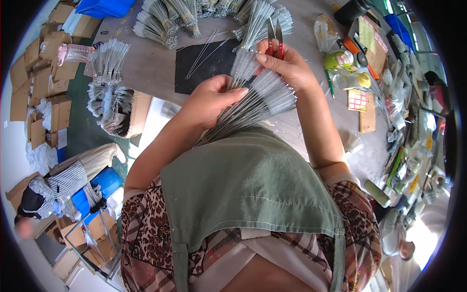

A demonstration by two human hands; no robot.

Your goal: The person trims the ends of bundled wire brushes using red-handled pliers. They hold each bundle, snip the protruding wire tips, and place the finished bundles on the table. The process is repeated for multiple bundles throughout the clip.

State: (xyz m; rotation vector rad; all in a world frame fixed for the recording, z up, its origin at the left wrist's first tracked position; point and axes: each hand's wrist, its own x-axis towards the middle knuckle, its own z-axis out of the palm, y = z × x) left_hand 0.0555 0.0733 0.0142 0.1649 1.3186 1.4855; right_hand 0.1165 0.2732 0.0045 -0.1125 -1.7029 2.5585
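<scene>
A fanned bundle of thin wire tube brushes [272, 95], with pale bristle heads and bare metal stems, lies across my apron front. My left hand [212, 100] is closed round part of the bundle, thumb pointing right along the stems. My right hand [288, 67] grips small red-handled scissors [276, 45], their parted blades pointing away from me. Thumb and fingertips of that hand also touch the bristle heads of a smaller cluster [243, 65]. Several loose wire brushes [202, 56] rest on a black mat [184, 73] just beyond my left hand.
More tied brush bundles [163, 22] line the table's far side. At left, further bundles [109, 58] stand above an open carton [140, 114]. To the right are a green tape roll [338, 60], a clear bottle [348, 81] and a label sheet [357, 100]. Another person [63, 187] works at lower left.
</scene>
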